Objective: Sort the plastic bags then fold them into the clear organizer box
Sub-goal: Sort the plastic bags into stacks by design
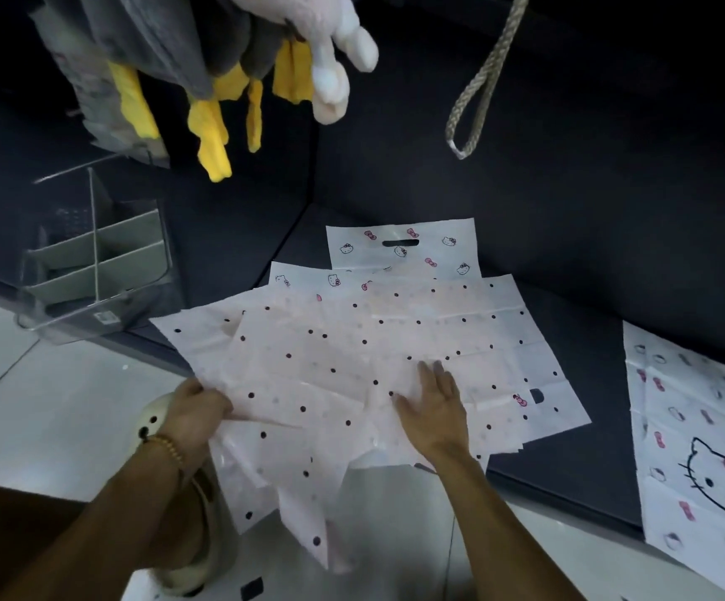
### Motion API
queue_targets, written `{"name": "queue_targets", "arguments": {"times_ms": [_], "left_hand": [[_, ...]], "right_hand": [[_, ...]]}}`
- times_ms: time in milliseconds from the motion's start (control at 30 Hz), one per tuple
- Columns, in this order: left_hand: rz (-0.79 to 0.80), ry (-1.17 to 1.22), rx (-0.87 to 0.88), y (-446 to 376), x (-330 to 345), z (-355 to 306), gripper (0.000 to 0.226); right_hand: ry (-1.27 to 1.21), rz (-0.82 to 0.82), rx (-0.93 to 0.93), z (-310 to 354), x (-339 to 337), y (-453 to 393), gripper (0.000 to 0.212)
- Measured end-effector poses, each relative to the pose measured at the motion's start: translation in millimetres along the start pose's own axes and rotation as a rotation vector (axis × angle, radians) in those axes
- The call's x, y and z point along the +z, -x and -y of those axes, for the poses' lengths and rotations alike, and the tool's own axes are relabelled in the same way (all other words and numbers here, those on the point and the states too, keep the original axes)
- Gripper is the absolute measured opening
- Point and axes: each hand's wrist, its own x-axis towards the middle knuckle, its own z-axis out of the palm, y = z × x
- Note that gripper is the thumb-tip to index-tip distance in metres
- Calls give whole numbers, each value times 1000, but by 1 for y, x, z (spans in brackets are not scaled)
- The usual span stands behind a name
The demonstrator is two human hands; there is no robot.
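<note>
Polka-dot plastic bags (pixel 352 362) lie fanned in an overlapping pile at the centre of the dark surface (pixel 569 427), their near ends drooping over its edge toward 6 o'clock. At 8 o'clock of the pile the left hand (pixel 198 412) pinches a bag's edge; the right hand (pixel 432 403) rests flat and spread on top, gripping nothing. To do this well, I judge the flat palm should pin the sheets while the left draws one bag taut, squaring corners before any crease, since thin film slides. Cat-print bags (pixel 404 249) peek out at 12 o'clock, and a large cat-face bag (pixel 699 448) lies apart at 3 o'clock. At 10 o'clock the clear organizer box (pixel 91 271) shows grey dividers; its visible compartments look empty.
</note>
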Motion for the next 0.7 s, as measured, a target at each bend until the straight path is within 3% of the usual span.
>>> {"name": "queue_targets", "arguments": {"times_ms": [67,233,433,600,700], "left_hand": [[-4,-18,-27,-1,-5,3,25],[51,-117,49,4,0,14,25],[-46,-133,75,2,18,20,16],[-155,-65,-44,-1,30,16,44],[-150,-20,-118,2,37,13,59]], "right_hand": [[114,38,-30,-8,10,-1,60],[101,-135,-32,-10,11,-4,34],[-601,-252,79,7,-21,-5,33],[-636,-96,-195,49,-27,14,33],[-397,39,-449,74,-6,35,35]]}}
